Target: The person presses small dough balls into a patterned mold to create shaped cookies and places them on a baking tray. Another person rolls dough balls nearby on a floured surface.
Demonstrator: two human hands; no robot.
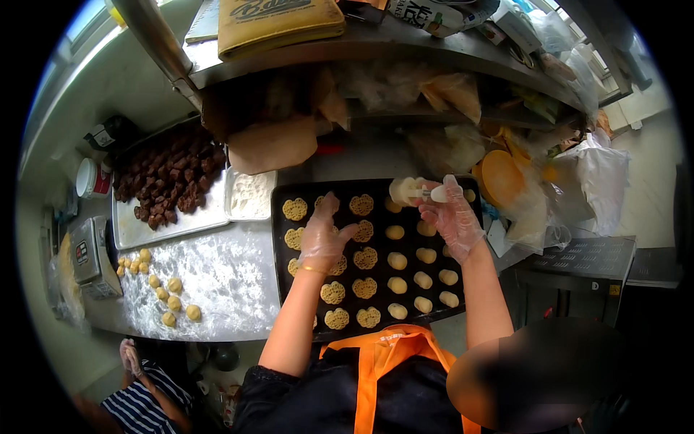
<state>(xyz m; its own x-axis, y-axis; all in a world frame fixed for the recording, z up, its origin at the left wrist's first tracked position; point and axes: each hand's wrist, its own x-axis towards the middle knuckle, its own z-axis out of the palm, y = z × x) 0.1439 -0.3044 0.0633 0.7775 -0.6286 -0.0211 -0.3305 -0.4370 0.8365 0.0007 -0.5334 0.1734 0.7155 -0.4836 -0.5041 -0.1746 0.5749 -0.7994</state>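
Observation:
A black baking tray (378, 325) lies before me with rows of dough pieces. The pieces on its left are pressed into a flower-like pattern, such as the patterned pastry (365, 287); those on its right are smooth, like the oval dough piece (397, 285). In a clear plastic glove, my right hand (457, 225) holds a white plastic pastry press (415, 192) over the tray's upper right part. My left hand (323, 233), also gloved, is over the upper left pastries, fingers apart, with nothing held; whether it touches a pastry cannot be told.
Dough balls (174, 303) lie on the floured steel worktop (217, 282). Behind them are a metal tray (211, 209) of dark brown filling lumps and a container of flour (250, 195). A shelf edge (379, 51) overhangs the back. Another person's gloved hands (130, 358) are at lower left.

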